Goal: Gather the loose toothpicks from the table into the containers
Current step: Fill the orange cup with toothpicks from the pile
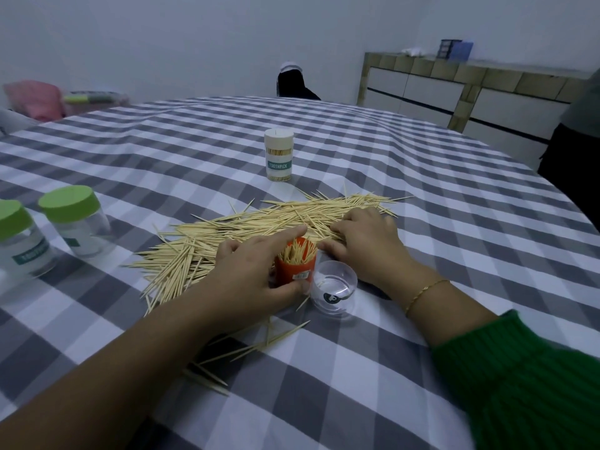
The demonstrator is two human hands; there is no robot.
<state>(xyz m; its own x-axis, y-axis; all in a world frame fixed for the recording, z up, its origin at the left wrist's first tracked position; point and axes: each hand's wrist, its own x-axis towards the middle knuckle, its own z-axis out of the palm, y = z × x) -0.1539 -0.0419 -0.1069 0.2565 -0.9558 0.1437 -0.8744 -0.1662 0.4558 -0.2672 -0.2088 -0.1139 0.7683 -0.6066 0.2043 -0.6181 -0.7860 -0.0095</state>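
Note:
A wide heap of loose toothpicks (259,222) lies across the checked tablecloth (422,196). An orange container (294,269), upright and packed with toothpicks, stands at the heap's near edge. My left hand (256,271) grips it, thumb on the front, index finger stretched past its rim. My right hand (367,245) rests palm down on the right part of the heap, its fingertips hidden among the picks. A clear plastic lid (334,289) lies just right of the orange container. A few stray toothpicks (256,345) lie under my left forearm.
A white lidded toothpick jar (279,155) stands behind the heap. Two clear jars with green lids (76,219) (19,238) stand at the left. A sideboard (470,92) lines the far right wall; a dark chair back (293,84) shows beyond the table.

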